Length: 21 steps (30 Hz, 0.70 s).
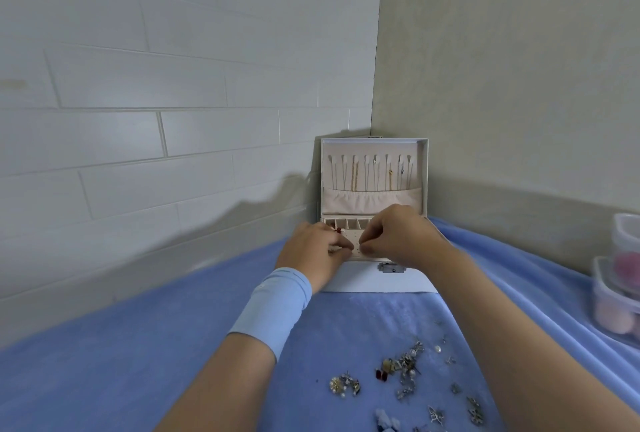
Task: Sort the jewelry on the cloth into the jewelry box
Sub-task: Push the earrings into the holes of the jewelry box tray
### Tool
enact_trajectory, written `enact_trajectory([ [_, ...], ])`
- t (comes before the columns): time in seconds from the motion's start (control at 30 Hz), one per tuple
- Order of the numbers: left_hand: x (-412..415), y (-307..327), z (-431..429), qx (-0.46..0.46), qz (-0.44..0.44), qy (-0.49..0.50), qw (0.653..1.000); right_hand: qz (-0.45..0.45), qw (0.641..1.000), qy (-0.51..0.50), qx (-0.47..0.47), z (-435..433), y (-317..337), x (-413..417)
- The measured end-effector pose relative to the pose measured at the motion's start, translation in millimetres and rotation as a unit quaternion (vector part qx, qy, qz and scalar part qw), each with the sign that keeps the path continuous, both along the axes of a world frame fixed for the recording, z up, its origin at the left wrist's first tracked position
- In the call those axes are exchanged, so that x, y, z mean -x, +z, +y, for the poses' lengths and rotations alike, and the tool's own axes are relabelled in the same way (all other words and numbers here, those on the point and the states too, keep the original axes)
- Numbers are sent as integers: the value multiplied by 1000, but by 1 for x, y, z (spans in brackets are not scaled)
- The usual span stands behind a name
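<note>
The jewelry box (374, 279) stands on the cloth (138, 379) at the far end, pushed into the corner where the left wall (173, 85) meets the right wall (519, 68). Its lid (424, 175) stands upright behind the tray, with chains (355, 172) hanging in a row inside it. A line of small compartments (349, 223) runs along the back of the tray, and the perforated board (353, 241) lies before them. The left hand (311, 251) and right hand (401, 237) meet over that board. Nearer, to the right, loose jewelry (405, 367) lies scattered on the cloth. Stacked containers (616, 296) sit at the far right edge.
</note>
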<state>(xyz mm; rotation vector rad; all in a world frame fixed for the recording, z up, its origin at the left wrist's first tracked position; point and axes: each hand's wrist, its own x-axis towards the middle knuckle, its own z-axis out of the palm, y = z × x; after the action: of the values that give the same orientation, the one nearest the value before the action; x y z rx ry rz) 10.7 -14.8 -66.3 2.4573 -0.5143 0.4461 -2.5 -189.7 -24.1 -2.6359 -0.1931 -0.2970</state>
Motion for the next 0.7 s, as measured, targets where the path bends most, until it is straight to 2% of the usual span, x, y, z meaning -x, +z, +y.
enact_trajectory([
  [0.3, 1, 0, 0, -5, 12, -8, 1000, 12, 997, 8, 79, 4, 3, 4],
  [0.47, 1, -1, 1, 7, 15, -15, 1000, 15, 1000, 12, 23, 1, 0, 0],
  [0.57, 2, 1, 2, -1, 21, -19, 1000, 22, 999, 20, 21, 2, -1, 3],
  [0.7, 7, 3, 6, 21, 19, -30, 999, -3, 1000, 12, -20, -1, 1, 14],
])
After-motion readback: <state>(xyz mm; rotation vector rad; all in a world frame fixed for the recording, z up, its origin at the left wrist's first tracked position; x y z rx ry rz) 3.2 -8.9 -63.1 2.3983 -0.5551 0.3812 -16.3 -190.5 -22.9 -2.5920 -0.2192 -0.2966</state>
